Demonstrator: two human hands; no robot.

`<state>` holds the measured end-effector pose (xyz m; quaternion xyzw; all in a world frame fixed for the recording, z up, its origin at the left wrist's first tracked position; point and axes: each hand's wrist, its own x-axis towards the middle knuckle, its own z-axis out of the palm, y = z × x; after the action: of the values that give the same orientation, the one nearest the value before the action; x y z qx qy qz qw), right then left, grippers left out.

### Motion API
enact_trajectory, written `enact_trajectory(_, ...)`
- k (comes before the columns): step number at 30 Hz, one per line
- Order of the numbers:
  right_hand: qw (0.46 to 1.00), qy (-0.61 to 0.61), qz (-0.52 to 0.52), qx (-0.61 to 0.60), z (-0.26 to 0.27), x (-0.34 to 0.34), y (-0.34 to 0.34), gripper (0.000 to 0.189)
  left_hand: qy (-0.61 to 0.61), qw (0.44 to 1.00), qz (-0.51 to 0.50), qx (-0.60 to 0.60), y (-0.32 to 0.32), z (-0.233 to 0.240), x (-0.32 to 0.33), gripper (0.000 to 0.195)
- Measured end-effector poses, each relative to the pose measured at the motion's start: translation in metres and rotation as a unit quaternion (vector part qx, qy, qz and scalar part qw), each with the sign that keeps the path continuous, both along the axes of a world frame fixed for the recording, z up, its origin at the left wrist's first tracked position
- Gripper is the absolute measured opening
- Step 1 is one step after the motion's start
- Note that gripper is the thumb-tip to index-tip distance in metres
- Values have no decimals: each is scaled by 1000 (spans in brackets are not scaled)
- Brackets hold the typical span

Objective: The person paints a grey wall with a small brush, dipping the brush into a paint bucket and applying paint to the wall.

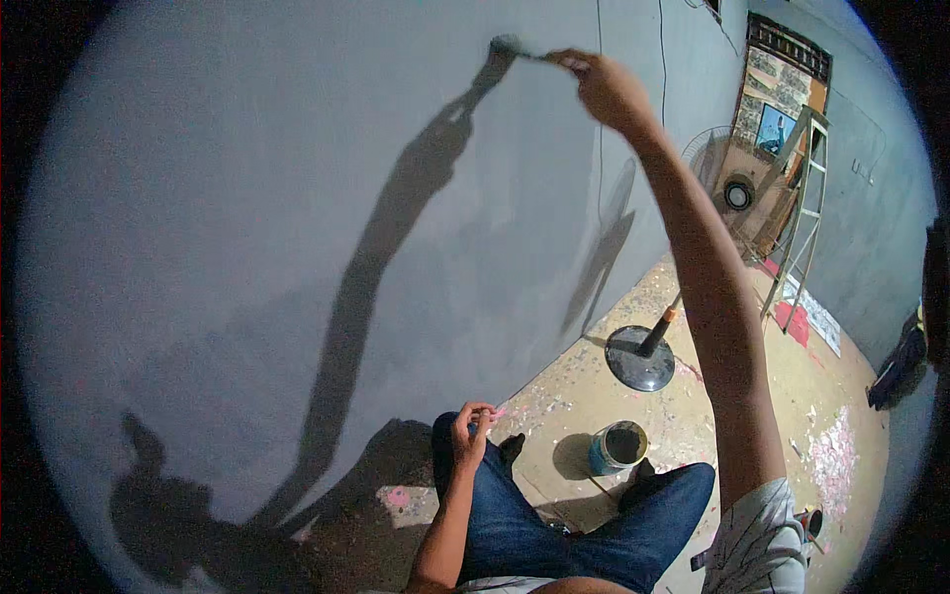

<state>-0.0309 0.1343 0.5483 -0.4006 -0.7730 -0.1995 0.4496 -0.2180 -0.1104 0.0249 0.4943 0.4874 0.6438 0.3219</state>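
High up against the grey-painted wall, my right hand grips a paintbrush by its handle, bristles at the wall; the brush is a little blurred. My arm casts a long shadow down the wall. My left hand rests at my left knee, fingers curled, with a small pink bit at the fingertips; whether it is held I cannot tell. A paint bucket with dark contents stands on the floor between my bent legs in blue jeans.
A standing fan's round base stands near the wall beyond the bucket. An aluminium stepladder leans or stands by the far corner, near a door. Paint flakes litter the floor at right. Thin cables hang down the wall.
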Motion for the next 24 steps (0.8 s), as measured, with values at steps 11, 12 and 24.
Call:
enact_trajectory(11,954,-210,-20,-212,-89,19,-9,44,0,1000,-12,19,6,-5,8,18)
enact_trajectory(12,959,-200,-15,-198,-82,15,-7,44,-1,1000,-9,12,5,-5,7,17)
enact_trajectory(24,995,82,4,-56,-109,-32,-37,36,20,1000,-4,-9,5,-1,5,16)
